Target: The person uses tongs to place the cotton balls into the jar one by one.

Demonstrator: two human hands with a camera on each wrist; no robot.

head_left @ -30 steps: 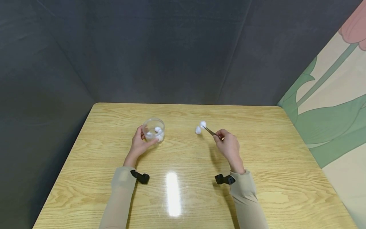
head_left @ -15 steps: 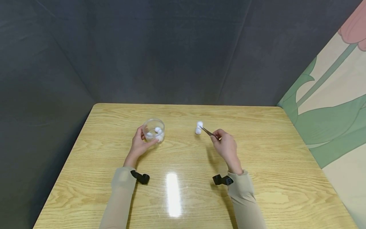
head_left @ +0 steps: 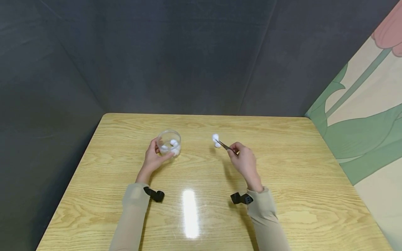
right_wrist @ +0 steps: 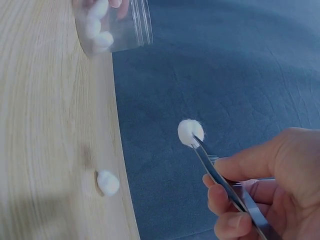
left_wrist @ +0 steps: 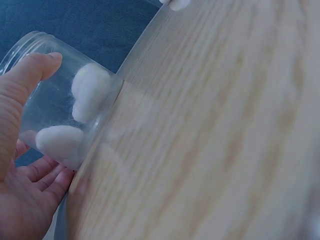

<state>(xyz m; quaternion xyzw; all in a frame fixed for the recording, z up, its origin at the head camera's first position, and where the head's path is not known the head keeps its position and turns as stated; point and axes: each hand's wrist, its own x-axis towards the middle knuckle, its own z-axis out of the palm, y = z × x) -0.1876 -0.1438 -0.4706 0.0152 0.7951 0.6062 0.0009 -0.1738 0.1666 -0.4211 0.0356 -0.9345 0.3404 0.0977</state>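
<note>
My left hand (head_left: pixel 153 159) holds a clear plastic jar (head_left: pixel 169 135) from its left side, thumb across the near wall and fingers behind. The jar stands upright on the table with several cotton balls (left_wrist: pixel 61 142) inside. In my right hand (head_left: pixel 245 161) is a pair of metal tweezers (head_left: pixel 225 145), pinched between thumb and fingers. A cotton ball (right_wrist: pixel 190 132) is caught in the tweezer tips, raised above the tabletop. Another cotton ball (right_wrist: pixel 108 183) lies on the table to the right of the jar; in the head view the raised one partly covers it.
The wooden table (head_left: pixel 125 216) ends at a dark cloth backdrop (head_left: pixel 176 59) at the back. A floral curtain (head_left: pixel 370 125) hangs beyond its right side. Small black cameras are strapped to both wrists.
My right hand has moved left with the tweezers, carrying the cotton ball past and over the one on the table. The left hand and the jar have stayed in place.
</note>
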